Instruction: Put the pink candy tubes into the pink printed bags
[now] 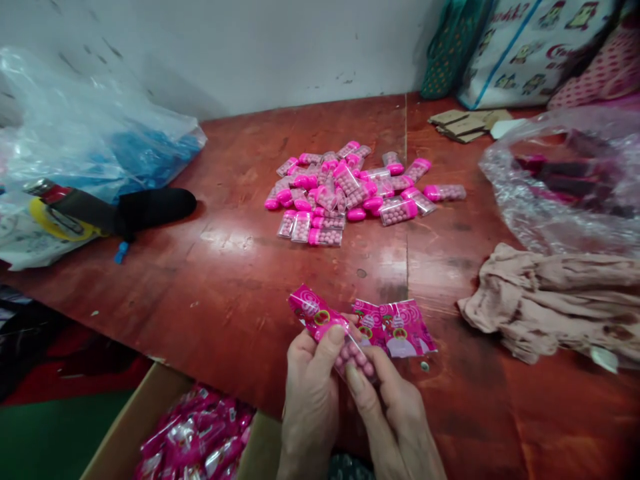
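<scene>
Pink sachet (pixel 320 319) pinched between left hand (pixel 310 380) and right hand (pixel 387 393) (thumbs on top).

Light was even and fairly bright, coming from above. The table (pixel 230 280) showed pale glare patches near its middle. Shadows were soft and short; a dark one lay under the table edge at lower left. The clear bag (pixel 565 193) at right was smeared by blur, as was the cloth (pixel 550 307). Wide-lens bending curved the edges; corners looked stretched. The pink tubes (pixel 350 190) were slightly soft; the hands were reasonably sharp.
</scene>
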Demonstrator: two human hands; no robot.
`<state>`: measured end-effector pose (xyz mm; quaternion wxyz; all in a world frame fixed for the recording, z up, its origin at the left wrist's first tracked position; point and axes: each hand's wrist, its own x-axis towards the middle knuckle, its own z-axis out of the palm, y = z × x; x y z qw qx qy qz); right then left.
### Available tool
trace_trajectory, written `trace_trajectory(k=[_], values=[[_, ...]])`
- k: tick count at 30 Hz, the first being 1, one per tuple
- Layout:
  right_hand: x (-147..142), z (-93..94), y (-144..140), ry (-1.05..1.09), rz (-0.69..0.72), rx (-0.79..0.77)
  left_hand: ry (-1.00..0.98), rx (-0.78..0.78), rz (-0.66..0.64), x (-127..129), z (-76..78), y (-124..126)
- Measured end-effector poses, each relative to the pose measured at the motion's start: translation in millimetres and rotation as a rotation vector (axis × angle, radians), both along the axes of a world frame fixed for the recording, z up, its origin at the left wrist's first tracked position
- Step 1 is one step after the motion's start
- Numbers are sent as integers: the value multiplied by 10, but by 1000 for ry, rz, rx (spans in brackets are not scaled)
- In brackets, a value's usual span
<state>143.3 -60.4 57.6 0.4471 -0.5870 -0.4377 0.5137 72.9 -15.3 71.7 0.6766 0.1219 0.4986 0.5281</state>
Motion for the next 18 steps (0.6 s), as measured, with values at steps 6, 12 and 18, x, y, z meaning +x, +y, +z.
trace_trajectory(k=[6,12,18], values=[[9,2,32,41,18,5,-51,27,-12,-59,-11,28],[-68,14,40,56,53,25,0,11,-33,-56,37,96],[-56,-30,7,65,-18,-29,40,-39,-131,-29,-43,65]])
